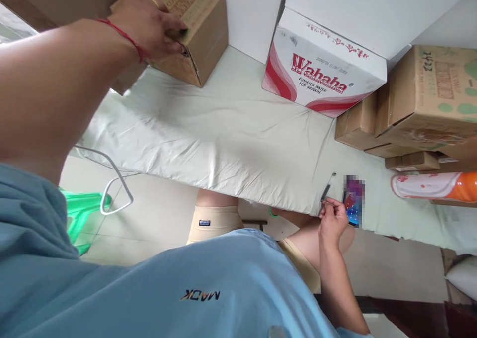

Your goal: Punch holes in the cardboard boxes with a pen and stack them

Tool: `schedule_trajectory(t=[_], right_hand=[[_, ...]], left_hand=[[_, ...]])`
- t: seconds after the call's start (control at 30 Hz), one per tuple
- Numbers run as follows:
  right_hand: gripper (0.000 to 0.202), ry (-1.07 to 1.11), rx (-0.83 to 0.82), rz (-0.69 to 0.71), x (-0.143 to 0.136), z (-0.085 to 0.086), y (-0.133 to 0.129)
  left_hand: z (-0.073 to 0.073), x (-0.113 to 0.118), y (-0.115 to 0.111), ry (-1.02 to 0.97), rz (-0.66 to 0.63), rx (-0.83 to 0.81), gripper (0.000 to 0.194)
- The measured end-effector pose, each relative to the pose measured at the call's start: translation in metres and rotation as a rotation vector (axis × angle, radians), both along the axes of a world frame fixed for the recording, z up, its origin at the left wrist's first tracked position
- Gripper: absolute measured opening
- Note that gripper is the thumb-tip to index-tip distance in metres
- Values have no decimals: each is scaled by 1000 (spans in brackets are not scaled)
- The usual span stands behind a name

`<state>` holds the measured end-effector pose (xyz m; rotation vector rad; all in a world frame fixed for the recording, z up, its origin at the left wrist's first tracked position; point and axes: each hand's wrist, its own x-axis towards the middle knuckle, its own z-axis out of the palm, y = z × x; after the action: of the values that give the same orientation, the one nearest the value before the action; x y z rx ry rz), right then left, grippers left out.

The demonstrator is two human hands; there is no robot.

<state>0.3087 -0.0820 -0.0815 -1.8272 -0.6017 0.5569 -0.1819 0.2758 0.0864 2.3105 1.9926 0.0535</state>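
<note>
My left hand [149, 27] is stretched out at the upper left, over a brown cardboard box [208, 35] with green print. Its fingers curl onto the top near the box's front edge, and a red string circles the wrist. At the table's front edge, my right hand [333, 218] pinches a thin tool [326, 191] with a dark handle and a slim metal shaft ending in a small round tip. The tool points away from me; its exact kind is unclear. Just right of that hand lies a phone [353, 206] with a lit, partly blurred screen.
A pale cloth [223, 134] covers the table. At the back stands a white and red water carton [320, 74]. Brown boxes [439, 94] are stacked on the right, with an orange and white bottle [432, 186] before them. A white cable [119, 179] hangs near a green bag [80, 213].
</note>
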Motion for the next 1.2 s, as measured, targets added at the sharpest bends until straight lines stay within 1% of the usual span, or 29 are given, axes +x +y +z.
schedule_trajectory(t=[0.13,0.23,0.3,0.37,0.43,0.47,0.53,0.6,0.63,0.7,0.77,0.8,0.83,0.87,0.9,0.93,0.97,1.0,1.03,1.07,1.13,1.2], right_hand=[[27,-4,-1,1,-1,1,0],[26,-2,-2,9,0,2,0],[26,-2,2,10,0,2,0],[26,-2,10,6,-1,2,0],[27,1,23,0,-2,2,1],[27,3,29,-5,-2,1,1],[27,10,43,-18,-4,1,3],[28,20,57,-32,-5,1,6],[28,27,64,-38,-5,2,7],[29,44,73,-43,-6,3,8],[28,64,74,-38,-6,6,8],[28,70,73,-35,-7,8,8],[28,75,72,-32,-7,10,7],[28,78,72,-28,-9,12,7],[28,81,73,-25,-10,14,7],[27,82,75,-22,-12,16,7],[27,83,79,-18,-15,18,8],[27,84,84,-13,-17,21,10],[27,82,89,-6,-20,23,11],[26,79,96,1,-24,25,14],[25,71,110,19,-30,31,20],[23,66,124,38,-36,38,27]], left_hand=[[-6,8,3,54,38,-17,56],[-8,12,0,98,80,-33,51],[-5,16,-9,115,94,-20,45],[1,25,-24,101,87,20,46],[10,39,-42,50,82,66,49],[13,48,-52,16,86,75,47],[17,71,-75,-5,102,86,41],[15,97,-104,-35,96,96,36],[13,110,-122,-107,76,103,33],[4,134,-165,-166,25,113,31],[-6,153,-213,-258,-81,90,36],[-11,159,-236,-433,-189,50,38],[-17,163,-258,-612,-319,-36,38],[-23,165,-277,-764,-450,-134,34],[-29,163,-293,-869,-543,-206,31],[-35,159,-304,-919,-634,-281,29],[-42,152,-312,-944,-697,-329,30],[-49,142,-317,-950,-726,-342,34],[-55,130,-319,-934,-718,-318,38],[-62,117,-319,-908,-676,-245,42],[-71,90,-316,-799,-560,-37,47],[-75,66,-314,-698,-465,128,58]])
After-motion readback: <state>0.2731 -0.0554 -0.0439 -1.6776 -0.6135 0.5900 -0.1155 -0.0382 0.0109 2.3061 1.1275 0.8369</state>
